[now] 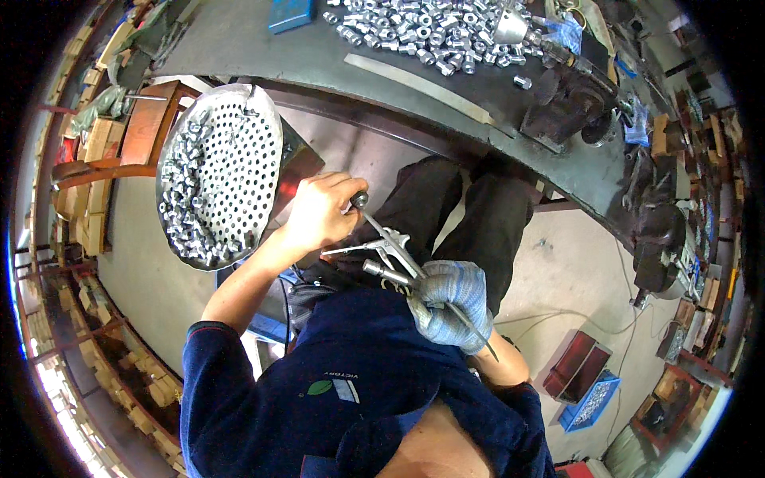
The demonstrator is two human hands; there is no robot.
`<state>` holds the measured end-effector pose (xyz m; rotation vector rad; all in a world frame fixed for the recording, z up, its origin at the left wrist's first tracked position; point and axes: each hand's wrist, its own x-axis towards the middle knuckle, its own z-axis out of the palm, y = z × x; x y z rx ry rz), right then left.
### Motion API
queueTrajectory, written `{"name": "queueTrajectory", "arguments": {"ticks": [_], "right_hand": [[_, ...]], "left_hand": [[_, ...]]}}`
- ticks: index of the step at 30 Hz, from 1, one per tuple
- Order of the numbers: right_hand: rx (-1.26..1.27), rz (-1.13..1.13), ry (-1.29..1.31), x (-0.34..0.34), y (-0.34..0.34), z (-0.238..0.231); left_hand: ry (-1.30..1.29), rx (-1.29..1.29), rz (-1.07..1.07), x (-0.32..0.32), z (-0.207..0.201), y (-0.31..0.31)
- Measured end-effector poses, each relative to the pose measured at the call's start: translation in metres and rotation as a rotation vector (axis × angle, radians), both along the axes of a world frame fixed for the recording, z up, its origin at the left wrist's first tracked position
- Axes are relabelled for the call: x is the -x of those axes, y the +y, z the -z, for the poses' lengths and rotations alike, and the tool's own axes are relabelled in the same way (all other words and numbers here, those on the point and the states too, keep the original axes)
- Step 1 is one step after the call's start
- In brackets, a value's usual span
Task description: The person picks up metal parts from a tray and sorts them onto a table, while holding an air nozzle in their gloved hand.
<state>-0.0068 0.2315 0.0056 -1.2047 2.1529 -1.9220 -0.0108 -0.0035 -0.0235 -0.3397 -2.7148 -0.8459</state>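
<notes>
A workshop is shown by metal fittings (426, 33) heaped on a workbench (319, 68), a vise (567, 103) near the surface's front edge.

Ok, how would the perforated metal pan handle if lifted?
The pan is probably stiff, being sheet metal. Likely heavier on its left, where metal fittings heap up, so it may tip that way; they look loose and could slide.

left hand (323, 211) bare, curled; left forearm (259, 271) slanting inward; right hand (456, 304) gloved, clenched; right forearm (502, 366) partly hidden
</notes>
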Motion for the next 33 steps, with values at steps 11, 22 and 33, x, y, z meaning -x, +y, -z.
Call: {"name": "queueTrajectory", "arguments": {"ticks": [11,22,33], "right_hand": [[-0.077,-0.003,0.016,0.007,0.003,-0.011],[-0.192,0.174,0.243,0.012,-0.017,0.013],[-0.096,0.175,0.005,0.004,0.015,0.007]], "left_hand": [[-0.094,-0.095,-0.051,0.004,-0.005,0.004],[-0.242,-0.102,0.048,0.014,-0.012,0.024],[-0.117,-0.094,-0.316,0.196,-0.021,-0.058]]}}
